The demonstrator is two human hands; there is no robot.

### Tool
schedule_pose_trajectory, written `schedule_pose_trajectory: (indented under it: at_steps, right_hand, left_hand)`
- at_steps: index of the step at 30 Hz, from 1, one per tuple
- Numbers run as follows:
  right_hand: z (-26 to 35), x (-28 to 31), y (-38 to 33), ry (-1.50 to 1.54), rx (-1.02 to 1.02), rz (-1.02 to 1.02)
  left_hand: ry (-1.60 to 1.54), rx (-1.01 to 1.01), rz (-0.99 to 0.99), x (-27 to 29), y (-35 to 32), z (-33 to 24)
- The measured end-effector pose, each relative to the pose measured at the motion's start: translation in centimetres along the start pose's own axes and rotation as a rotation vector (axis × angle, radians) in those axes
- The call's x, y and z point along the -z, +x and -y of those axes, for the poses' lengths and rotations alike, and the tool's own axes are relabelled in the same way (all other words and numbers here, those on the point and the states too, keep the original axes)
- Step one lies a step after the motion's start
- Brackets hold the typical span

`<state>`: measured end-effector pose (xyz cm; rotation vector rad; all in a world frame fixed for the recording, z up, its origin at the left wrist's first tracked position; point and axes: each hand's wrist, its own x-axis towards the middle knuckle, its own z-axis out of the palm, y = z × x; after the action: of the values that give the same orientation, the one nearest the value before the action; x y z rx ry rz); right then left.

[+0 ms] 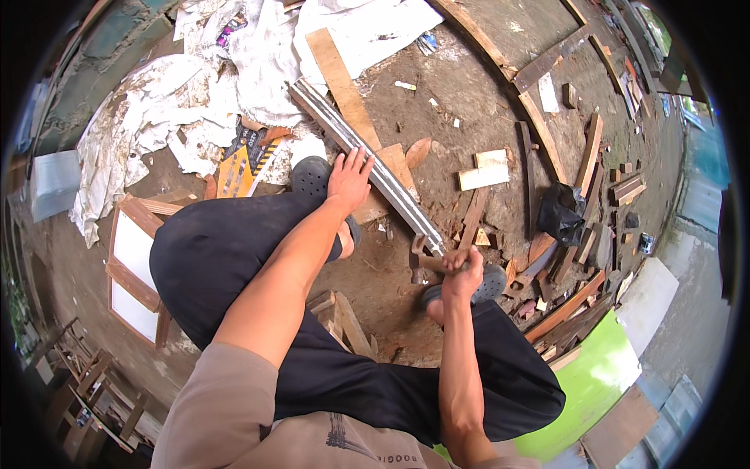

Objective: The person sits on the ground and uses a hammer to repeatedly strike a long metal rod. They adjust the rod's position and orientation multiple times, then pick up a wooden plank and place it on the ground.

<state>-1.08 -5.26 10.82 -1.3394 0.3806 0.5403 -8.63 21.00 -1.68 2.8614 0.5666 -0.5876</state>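
The striped beam (398, 198), a long piece with white and grey bands along its length, lies diagonally on the earth ground (461, 78), running from the upper centre down to the right foot. Its lower end is just beside the hammer (419, 266); whether the two touch cannot be determined.

The left hand (349, 181) rests palm down on the upper half of the beam. Its grip is slack, fingers extended over the upper face and not wrapped round it. The right hand (463, 273) has its grip closed firmly around the hammer handle, with the hammer head to the left of the fist.

A flat plank (340, 82) extends up and left from beside the beam. White sheeting (351, 35) covers the ground at the upper left, with a yellow and black package (244, 164) at its lower edge. A wooden frame with white panels (131, 272) stands beside the left knee. Grey clogs (310, 178) are worn on both feet.

On the right, a black plastic bag (561, 213) lies among scattered wood offcuts (627, 190). A bright green panel (595, 371) lies beyond the right knee.
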Motion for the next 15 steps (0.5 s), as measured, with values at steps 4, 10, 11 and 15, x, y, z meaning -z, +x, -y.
schedule_pose_trajectory:
  at_steps: [4,10,11,15]
  right_hand:
    - [0.8,2.4,-4.3,-0.023,-0.017,-0.129]
    - [3.6,4.0,-9.5,0.036,0.079,-0.115]
    - [4.2,4.4,-10.5,0.049,0.115,-0.101]
    - [8.1,5.9,-14.4,0.108,0.255,-0.016]
  left_hand:
    - [0.032,-0.041,0.009,-0.2,-0.8,-1.5]
    - [-0.025,-0.008,0.097,0.6,-0.2,-2.7]
    - [-0.101,0.034,0.122,1.0,0.0,-3.0]
    - [-0.258,0.164,0.213,2.7,1.2,-2.9]
